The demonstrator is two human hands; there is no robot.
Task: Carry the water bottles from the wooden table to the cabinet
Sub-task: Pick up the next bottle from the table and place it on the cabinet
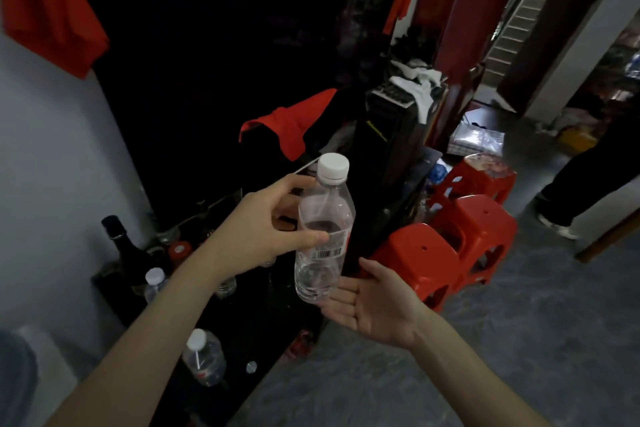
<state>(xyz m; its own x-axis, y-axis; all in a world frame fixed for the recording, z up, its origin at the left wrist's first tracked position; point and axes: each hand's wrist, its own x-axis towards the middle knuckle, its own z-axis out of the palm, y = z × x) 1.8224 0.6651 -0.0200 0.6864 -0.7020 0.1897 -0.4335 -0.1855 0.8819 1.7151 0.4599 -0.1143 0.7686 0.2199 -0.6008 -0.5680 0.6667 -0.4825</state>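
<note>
The left hand (263,229) grips a clear water bottle (323,236) with a white cap, thumb across the labelled waist and fingers curled round the shoulder behind it. The bottle hangs upright with a slight tilt, its cap toward 12 o'clock, held in the air above the dark cabinet (242,340). It is only partly filled, and a barcode shows on its label.

The right hand (374,308) lies open just at 5 o'clock of the bottle's base, palm up, fingers straight and spread; its fingertips are at the bottom of the bottle, and whether they touch it cannot be told.

On the cabinet's black top, at 7 o'clock from the held bottle, stands a second water bottle (204,360) with a white cap. A third water bottle (154,284) stands at 9 o'clock of the right hand, close to a tall dark glass bottle (121,243) and a red-lidded jar (180,251).

At 3 o'clock of the held bottle, red plastic stools (450,246) stand together on the grey floor (519,340). Red cloth (291,128) is draped at 12 o'clock above the cap. A person's dark trouser leg and shoe (557,227) appear at the far right.
</note>
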